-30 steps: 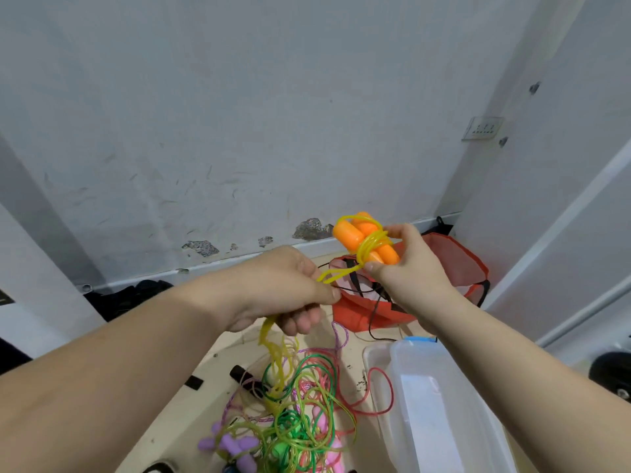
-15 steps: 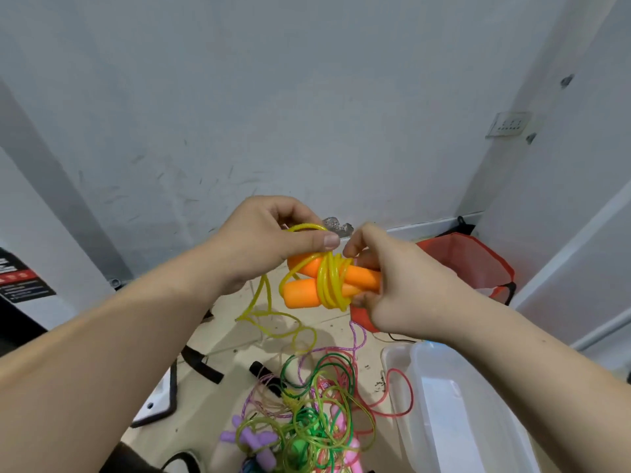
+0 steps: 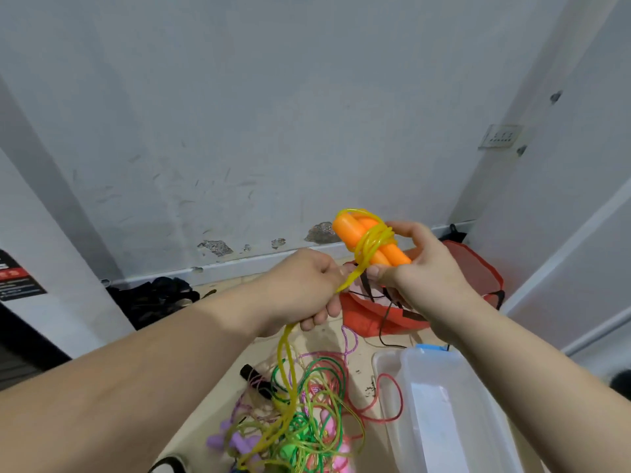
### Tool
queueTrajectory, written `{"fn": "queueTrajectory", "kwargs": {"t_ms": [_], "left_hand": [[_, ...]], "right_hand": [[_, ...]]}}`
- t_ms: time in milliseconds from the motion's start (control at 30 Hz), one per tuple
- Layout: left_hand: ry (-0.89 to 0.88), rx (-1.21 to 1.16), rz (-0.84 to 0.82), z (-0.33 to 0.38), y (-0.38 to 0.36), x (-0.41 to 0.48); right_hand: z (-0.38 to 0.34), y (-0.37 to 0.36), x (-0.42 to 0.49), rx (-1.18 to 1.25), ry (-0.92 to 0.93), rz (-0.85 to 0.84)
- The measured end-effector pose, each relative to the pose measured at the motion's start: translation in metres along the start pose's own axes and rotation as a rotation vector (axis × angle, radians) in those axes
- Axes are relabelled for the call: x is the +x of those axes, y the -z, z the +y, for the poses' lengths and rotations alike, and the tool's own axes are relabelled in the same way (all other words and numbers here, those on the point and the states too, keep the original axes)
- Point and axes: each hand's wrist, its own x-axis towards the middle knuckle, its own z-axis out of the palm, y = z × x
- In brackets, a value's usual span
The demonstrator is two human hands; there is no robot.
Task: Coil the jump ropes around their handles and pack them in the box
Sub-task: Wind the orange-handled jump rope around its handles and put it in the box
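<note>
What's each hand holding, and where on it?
The right hand grips the two orange handles by their lower ends. The left hand grips the yellow rope just below the coils wound round the handles; the rest hangs below.

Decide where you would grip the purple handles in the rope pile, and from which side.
Probably their bare left ends, coming from above left: the purple handles lie at the tangled ropes' left edge, and the yellow rope crosses their right side.

Print on the black-and-red label (image 3: 17, 281) is unreadably blurred
</note>
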Motion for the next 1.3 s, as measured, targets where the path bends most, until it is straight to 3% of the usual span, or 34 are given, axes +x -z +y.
{"fn": "queueTrajectory", "kwargs": {"t_ms": [167, 233, 400, 500, 633, 867, 933, 967, 1067, 1133, 1233, 1300], "left_hand": [[0.059, 0.086, -0.146, 0.009, 0.012, -0.007], [0.001, 0.157, -0.151, 0.010, 0.014, -0.009], [-0.399, 0.345, 0.179, 0.011, 0.020, -0.005], [-0.497, 0.215, 0.260, 0.011, 0.031, -0.003], [-0.446, 0.062, 0.291, 0.011, 0.044, -0.006], [-0.090, -0.410, -0.026, 0.002, 0.055, -0.005], [0.013, -0.562, -0.088, -0.004, 0.053, -0.002], [0.056, -0.520, -0.106, -0.009, 0.050, -0.001], [0.138, -0.157, -0.161, -0.020, 0.031, -0.002], [0.179, -0.182, -0.187, -0.014, 0.019, -0.004], [0.219, -0.451, -0.243, 0.004, 0.013, -0.006], [0.187, -0.379, -0.212, 0.012, 0.011, -0.008]], "right_hand": [[0.017, 0.011, 0.012, -0.242, 0.014, 0.118], [0.017, 0.008, 0.012, -0.403, 0.066, 0.077], [0.002, -0.009, 0.003, -0.712, 0.205, -0.185], [-0.007, -0.011, -0.002, -0.729, 0.327, -0.264], [-0.019, -0.009, -0.013, -0.716, 0.456, -0.351], [-0.033, -0.010, -0.032, -0.262, 0.390, -0.452], [-0.038, -0.012, -0.034, -0.102, 0.366, -0.413], [-0.042, -0.010, -0.034, 0.002, 0.351, -0.351], [-0.041, 0.002, -0.021, 0.289, 0.192, -0.074], [-0.028, 0.012, -0.007, 0.266, 0.075, 0.069], [0.003, 0.018, 0.007, 0.120, -0.057, 0.159], [0.019, 0.021, 0.013, 0.103, -0.133, 0.175]]}}
